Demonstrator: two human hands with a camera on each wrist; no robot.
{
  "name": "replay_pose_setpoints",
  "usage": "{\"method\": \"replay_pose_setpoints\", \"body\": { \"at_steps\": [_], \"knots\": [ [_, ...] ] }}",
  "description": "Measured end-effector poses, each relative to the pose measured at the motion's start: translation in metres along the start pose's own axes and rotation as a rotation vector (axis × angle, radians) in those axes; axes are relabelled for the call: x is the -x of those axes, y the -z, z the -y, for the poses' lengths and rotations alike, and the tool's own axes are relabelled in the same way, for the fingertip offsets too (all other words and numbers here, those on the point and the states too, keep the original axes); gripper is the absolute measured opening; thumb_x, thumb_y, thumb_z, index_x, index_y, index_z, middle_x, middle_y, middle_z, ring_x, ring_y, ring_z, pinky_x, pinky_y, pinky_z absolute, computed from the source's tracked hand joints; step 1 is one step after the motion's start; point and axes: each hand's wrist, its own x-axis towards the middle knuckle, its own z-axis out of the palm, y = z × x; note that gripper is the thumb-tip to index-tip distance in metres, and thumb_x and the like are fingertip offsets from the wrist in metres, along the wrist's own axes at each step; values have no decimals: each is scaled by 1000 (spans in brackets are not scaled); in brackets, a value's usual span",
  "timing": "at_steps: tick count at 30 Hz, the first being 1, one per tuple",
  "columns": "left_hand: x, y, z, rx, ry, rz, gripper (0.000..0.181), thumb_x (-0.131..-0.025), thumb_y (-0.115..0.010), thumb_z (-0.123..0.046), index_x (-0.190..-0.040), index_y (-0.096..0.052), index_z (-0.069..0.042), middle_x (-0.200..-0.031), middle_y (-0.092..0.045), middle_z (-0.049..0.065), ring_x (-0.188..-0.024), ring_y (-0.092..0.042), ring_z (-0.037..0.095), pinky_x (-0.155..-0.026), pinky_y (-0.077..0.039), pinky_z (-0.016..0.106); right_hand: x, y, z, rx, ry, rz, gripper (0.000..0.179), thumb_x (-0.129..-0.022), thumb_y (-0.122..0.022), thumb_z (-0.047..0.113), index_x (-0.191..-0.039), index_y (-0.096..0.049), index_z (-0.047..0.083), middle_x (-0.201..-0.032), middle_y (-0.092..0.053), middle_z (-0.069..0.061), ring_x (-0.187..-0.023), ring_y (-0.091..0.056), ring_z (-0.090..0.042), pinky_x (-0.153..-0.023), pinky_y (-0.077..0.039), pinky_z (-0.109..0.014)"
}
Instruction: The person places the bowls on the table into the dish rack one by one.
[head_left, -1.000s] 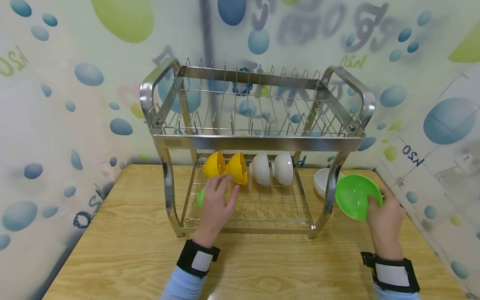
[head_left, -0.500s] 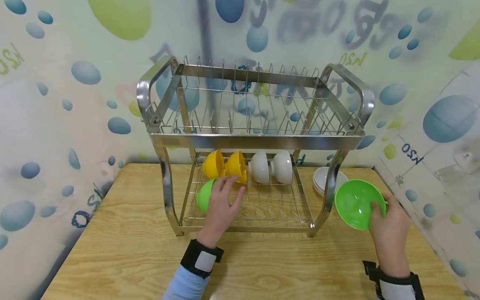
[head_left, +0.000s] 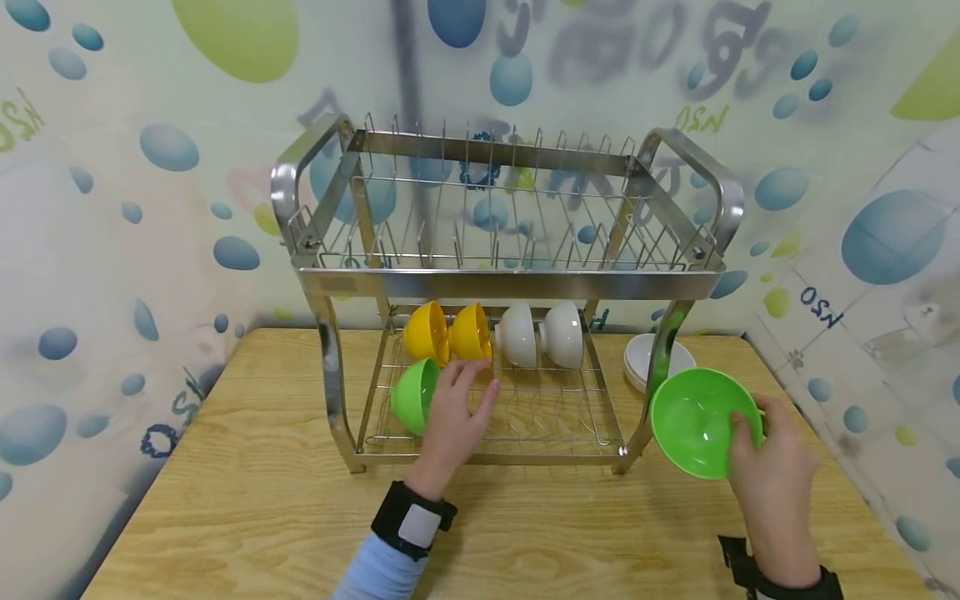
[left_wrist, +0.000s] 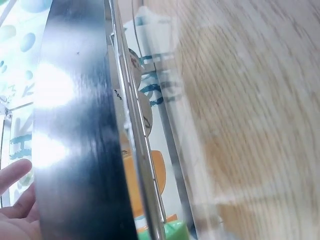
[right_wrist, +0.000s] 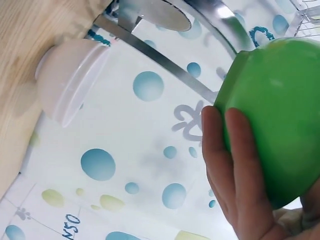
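Observation:
My right hand (head_left: 776, 479) grips a green bowl (head_left: 701, 425) by its right side, thumb inside and fingers behind. The bowl is tilted with its inside facing me, just right of the metal dish rack (head_left: 480, 285). In the right wrist view the green bowl (right_wrist: 285, 120) shows its outside, with fingers (right_wrist: 245, 150) against it. My left hand (head_left: 453, 421) is over the rack's lower tier, fingers spread and holding nothing. Close to its left, a second green bowl (head_left: 412, 398) stands on edge in the rack. Whether the fingers touch that bowl I cannot tell.
Two yellow bowls (head_left: 448, 332) and two white bowls (head_left: 540, 335) stand on edge along the back of the lower tier. Stacked white bowls (head_left: 654, 360) sit on the table (head_left: 540, 533) behind the rack's right leg. A patterned wall (head_left: 202, 225) closes off the back.
My right hand has brought its green bowl lower and nearer me, turning its inside toward me. My left hand has shifted slightly right, uncovering more of the green bowl in the rack.

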Motion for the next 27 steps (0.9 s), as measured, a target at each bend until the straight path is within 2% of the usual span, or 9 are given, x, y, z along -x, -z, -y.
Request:
{"method": "replay_pose_setpoints", "body": {
  "at_steps": [5, 13, 17, 21, 27],
  "knots": [
    [1, -3, 0, 23, 33, 23, 32, -96, -55, -30, -121, -60, -9, -114, -57, 10, -105, -54, 24, -88, -49, 41, 5, 2, 5, -17, 9, 8, 29, -91, -57, 2, -118, -56, -8, -108, -60, -37, -88, -61, -53, -55, -54, -50],
    [2, -7, -2, 93, 76, 51, 36, -97, -53, -33, -122, -60, -8, -114, -57, 12, -106, -57, 29, -89, -49, 44, 18, 0, 21, -42, 92, 30, 25, -88, -60, 0, -112, -60, -6, -100, -63, -37, -66, -67, -44, -40, -50, -31],
    [3, -9, -2, 124, 115, 75, 38, -97, -51, -36, -123, -59, -9, -118, -58, 13, -105, -57, 32, -86, -49, 45, 24, -8, 27, -67, 101, 74, 24, -89, -59, 1, -112, -60, -4, -101, -63, -36, -69, -67, -44, -43, -52, -35],
    [4, -11, -2, 140, 157, 98, 40, -97, -49, -41, -124, -59, -11, -121, -58, 13, -103, -58, 33, -82, -49, 43, 27, -16, 31, -76, 136, 98, 24, -88, -60, 1, -112, -60, -3, -101, -63, -35, -79, -66, -47, -51, -54, -45],
    [5, -14, -2, 182, 178, 116, 43, -97, -47, -44, -123, -59, -12, -120, -58, 15, -103, -58, 31, -81, -50, 42, 31, -29, 38, -111, 191, 135, 23, -87, -60, -2, -110, -60, -1, -102, -65, -32, -88, -65, -48, -58, -55, -49]
  ]
}}
